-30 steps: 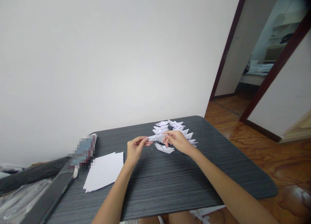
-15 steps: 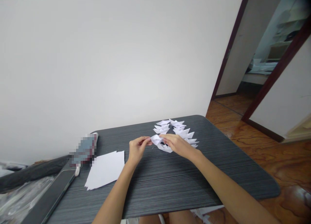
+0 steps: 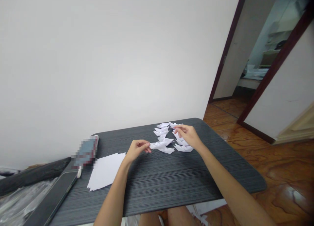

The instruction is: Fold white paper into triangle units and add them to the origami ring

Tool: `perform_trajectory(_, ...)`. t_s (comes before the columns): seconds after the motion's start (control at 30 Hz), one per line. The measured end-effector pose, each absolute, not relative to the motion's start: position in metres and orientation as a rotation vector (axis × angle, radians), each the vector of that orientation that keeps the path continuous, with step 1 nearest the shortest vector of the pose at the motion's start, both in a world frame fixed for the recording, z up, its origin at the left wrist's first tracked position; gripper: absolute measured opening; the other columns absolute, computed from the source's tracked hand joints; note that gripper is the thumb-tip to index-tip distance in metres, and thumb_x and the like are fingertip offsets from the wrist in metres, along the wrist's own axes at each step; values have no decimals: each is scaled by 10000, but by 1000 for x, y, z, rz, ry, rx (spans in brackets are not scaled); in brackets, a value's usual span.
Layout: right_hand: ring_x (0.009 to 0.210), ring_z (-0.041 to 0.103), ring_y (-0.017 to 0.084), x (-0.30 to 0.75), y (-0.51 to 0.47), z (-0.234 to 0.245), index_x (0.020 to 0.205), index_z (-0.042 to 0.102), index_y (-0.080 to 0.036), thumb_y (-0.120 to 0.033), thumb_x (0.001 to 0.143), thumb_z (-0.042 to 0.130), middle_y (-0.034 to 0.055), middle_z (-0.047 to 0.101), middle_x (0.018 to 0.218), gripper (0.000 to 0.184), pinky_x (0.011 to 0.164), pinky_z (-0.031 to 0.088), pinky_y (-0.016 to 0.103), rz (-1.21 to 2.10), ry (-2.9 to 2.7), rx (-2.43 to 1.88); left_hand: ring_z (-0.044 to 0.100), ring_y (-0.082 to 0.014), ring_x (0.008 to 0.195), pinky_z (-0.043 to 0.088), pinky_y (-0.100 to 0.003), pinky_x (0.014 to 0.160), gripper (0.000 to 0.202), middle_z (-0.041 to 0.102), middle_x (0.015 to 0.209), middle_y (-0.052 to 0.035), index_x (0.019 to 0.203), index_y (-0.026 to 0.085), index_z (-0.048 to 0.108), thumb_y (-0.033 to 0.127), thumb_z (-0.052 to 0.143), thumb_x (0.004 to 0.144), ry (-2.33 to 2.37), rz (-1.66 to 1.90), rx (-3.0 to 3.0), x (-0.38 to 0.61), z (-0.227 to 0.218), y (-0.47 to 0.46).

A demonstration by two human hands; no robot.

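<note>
My left hand (image 3: pixel 137 149) pinches the left tip of a folded paper boat (image 3: pixel 160 144), white and pointed at both ends. Just over the dark table, this boat overlaps another paper boat (image 3: pixel 167 150) below it. My right hand (image 3: pixel 187 134) hovers above the right-hand row of paper boats (image 3: pixel 183 148), its fingers loosely bent and slightly apart, with nothing visible between them. It partly covers the boats beneath. Farther back, more white boats (image 3: pixel 161 130) form a left-hand row.
A fanned stack of white paper sheets (image 3: pixel 108 170) lies on the left of the dark table (image 3: pixel 157 193). Behind it sits a blurred-out object (image 3: pixel 85 151). A black bundle (image 3: pixel 36 173) is beyond the left edge. The wall (image 3: pixel 110 56) borders the table's back.
My right hand has let go of the paper boat and moved up and right. My left hand still holds the boat, now stretched out flatter and slightly lower. The view has shifted slightly.
</note>
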State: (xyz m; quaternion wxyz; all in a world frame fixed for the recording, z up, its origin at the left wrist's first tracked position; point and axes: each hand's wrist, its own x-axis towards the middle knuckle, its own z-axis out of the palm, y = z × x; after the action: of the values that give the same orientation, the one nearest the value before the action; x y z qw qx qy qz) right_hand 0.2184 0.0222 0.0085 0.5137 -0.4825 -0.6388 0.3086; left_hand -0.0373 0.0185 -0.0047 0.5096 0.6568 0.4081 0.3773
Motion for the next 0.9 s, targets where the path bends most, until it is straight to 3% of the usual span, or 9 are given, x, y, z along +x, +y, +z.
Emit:
perform_trajectory(0.2, 492, 468, 99, 272, -19, 5, 816, 643, -119, -337, 763, 470, 53, 621, 665, 284, 478, 389, 225, 713, -1684, -1307, 496, -83, 396, 330, -170, 371, 300, 613, 516, -43, 744, 83, 648, 371, 569, 713, 877, 564, 1728, -21, -14, 11)
perform_trajectory(0.3, 472, 462, 102, 296, -34, -12, 791, 647, -130, -332, 775, 447, 50, 624, 647, 285, 468, 388, 230, 669, -1707, -1414, 397, -57, 348, 306, -168, 379, 322, 549, 431, -2, 742, 89, 648, 395, 549, 721, 974, 586, 1807, -12, -22, 9)
perform_trajectory(0.43, 478, 477, 109, 316, -44, -31, 808, 644, -130, -316, 775, 448, 56, 628, 662, 272, 498, 412, 244, 672, -1683, -1463, 417, -71, 387, 351, -185, 452, 325, 510, 425, 15, 678, 103, 644, 403, 530, 731, 1053, 698, 1916, -5, -27, 7)
perform_trajectory(0.67, 570, 524, 119, 307, -38, -37, 962, 615, -142, -279, 739, 508, 44, 617, 729, 283, 557, 421, 243, 712, -1740, -1410, 518, -127, 550, 387, -203, 526, 331, 629, 613, -51, 643, 117, 652, 394, 504, 748, 1104, 791, 2079, 6, -31, 10)
perform_trajectory(0.9, 531, 472, 94, 288, -30, -33, 994, 558, -183, -262, 728, 531, -3, 545, 717, 279, 562, 395, 234, 657, -1853, -1412, 546, -140, 562, 406, -217, 550, 339, 643, 619, -57, 736, 112, 661, 413, 505, 744, 1110, 751, 2049, 7, -35, 15)
